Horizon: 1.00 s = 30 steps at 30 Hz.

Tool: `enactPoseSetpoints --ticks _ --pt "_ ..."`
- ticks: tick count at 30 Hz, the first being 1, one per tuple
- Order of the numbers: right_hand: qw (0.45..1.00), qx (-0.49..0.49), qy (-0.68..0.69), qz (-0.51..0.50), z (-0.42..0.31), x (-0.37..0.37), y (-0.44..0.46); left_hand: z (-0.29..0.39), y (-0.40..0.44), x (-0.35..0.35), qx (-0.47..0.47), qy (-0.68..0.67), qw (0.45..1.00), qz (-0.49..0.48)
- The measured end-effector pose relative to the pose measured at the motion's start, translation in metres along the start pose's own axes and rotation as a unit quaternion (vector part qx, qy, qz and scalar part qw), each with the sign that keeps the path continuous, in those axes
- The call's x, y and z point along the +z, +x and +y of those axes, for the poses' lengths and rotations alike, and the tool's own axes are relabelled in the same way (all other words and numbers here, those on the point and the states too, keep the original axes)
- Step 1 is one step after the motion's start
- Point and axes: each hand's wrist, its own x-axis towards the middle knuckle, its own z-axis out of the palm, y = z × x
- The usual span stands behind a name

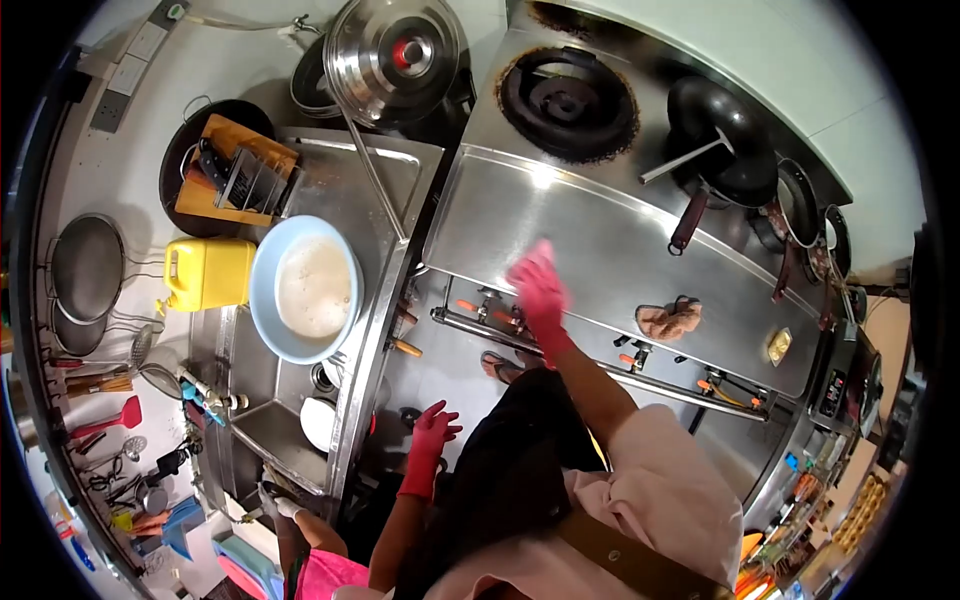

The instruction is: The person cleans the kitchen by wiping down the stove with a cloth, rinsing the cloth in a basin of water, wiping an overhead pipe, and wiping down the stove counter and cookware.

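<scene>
My right hand (pixel 543 298), in a pink rubber glove, reaches over the steel worktop (pixel 600 255) of the stove and lies against its near part. Its fingers are pressed together and slightly blurred. A lighter pink patch shows at the fingertips; whether it is a cloth or part of the glove I cannot tell. Below the worktop's front edge hangs my left hand (pixel 432 432), also gloved in pink, fingers spread and holding nothing. To the right on the worktop lie a crumpled brown rag (pixel 668 319) and a small yellowish piece (pixel 779 345).
A black burner (pixel 568 103) and a wok (pixel 722 140) with a metal-handled tool stand behind the worktop. Gas valves (pixel 640 355) line its front. At left are a sink (pixel 280 435), a blue basin (pixel 262 300) of cloudy water and a yellow jug (pixel 210 273). Another person's pink clothing (pixel 335 572) shows bottom left.
</scene>
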Motion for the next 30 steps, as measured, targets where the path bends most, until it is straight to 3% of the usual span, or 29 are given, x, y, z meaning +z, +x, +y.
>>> enactPoseSetpoints --ticks 1,3,5,6,7,8,10,11,12,13,14,15,18,21,24,26,27,28,29,30 --pt "0.975 0.099 0.172 0.099 -0.001 -0.031 -0.016 0.005 -0.001 0.002 0.002 0.0 1.0 0.005" --pt "0.983 0.162 0.029 0.079 -0.032 -0.115 -0.016 0.012 -0.004 0.007 0.005 -0.002 1.0 0.017" --pt "0.956 0.009 -0.251 0.154 0.014 -0.179 -0.016 0.014 -0.002 0.009 0.017 -0.01 1.0 0.006" --pt "0.818 -0.09 -0.52 0.228 0.049 -0.193 -0.022 0.012 -0.001 0.008 0.022 -0.011 1.0 0.001" --pt "0.747 -0.045 -0.617 0.241 0.033 -0.178 -0.015 0.008 0.002 0.007 0.024 -0.01 1.0 -0.006" --pt "0.766 -0.061 -0.583 0.263 0.041 -0.16 -0.004 0.005 0.006 0.007 0.019 -0.006 1.0 -0.008" --pt "0.813 -0.02 -0.541 0.212 0.011 -0.068 0.019 0.006 0.01 0.01 0.008 0.004 1.0 -0.01" --pt "0.933 -0.047 -0.271 0.234 0.052 -0.021 0.023 0.006 0.008 0.012 0.008 0.013 1.0 -0.007" --pt "0.993 -0.024 0.001 0.116 0.053 0.023 0.027 0.007 0.004 0.014 0.003 0.023 1.0 -0.011" --pt "0.978 -0.073 -0.197 0.002 0.042 0.045 0.041 0.008 0.001 0.015 -0.001 0.035 0.999 -0.015" --pt "0.888 -0.173 -0.417 -0.087 0.029 0.067 0.054 0.013 0.001 0.015 -0.002 0.048 0.999 -0.02" --pt "0.781 -0.289 -0.536 -0.141 0.019 0.089 0.068 0.013 0.0 0.013 0.012 0.052 0.998 -0.029" --pt "0.745 -0.274 -0.596 -0.12 0.019 0.115 0.138 0.023 -0.011 0.011 0.032 -0.004 0.999 0.015" --pt "0.711 -0.363 -0.596 -0.088 0.026 0.115 0.209 0.012 -0.01 0.004 0.021 -0.035 0.998 0.049" --pt "0.845 -0.154 -0.487 -0.157 0.034 0.082 0.233 -0.007 -0.005 -0.003 0.009 -0.005 0.999 0.034" --pt "0.805 -0.258 -0.532 -0.05 0.034 0.024 0.211 -0.006 0.0 -0.001 0.005 0.006 0.999 0.038" --pt "0.939 -0.018 -0.342 -0.025 -0.026 -0.002 0.188 -0.007 0.001 0.001 0.013 -0.011 0.999 0.03" --pt "0.968 0.224 -0.116 0.001 -0.101 -0.029 0.163 -0.006 0.003 0.004 0.023 -0.03 0.999 0.023" --pt "0.973 0.168 -0.142 0.07 -0.069 -0.076 0.153 -0.003 0.003 0.006 0.03 -0.04 0.999 0.017" --pt "0.947 0.018 -0.313 0.066 -0.101 -0.111 0.136 -0.003 0.004 0.007 0.026 -0.046 0.998 0.016"
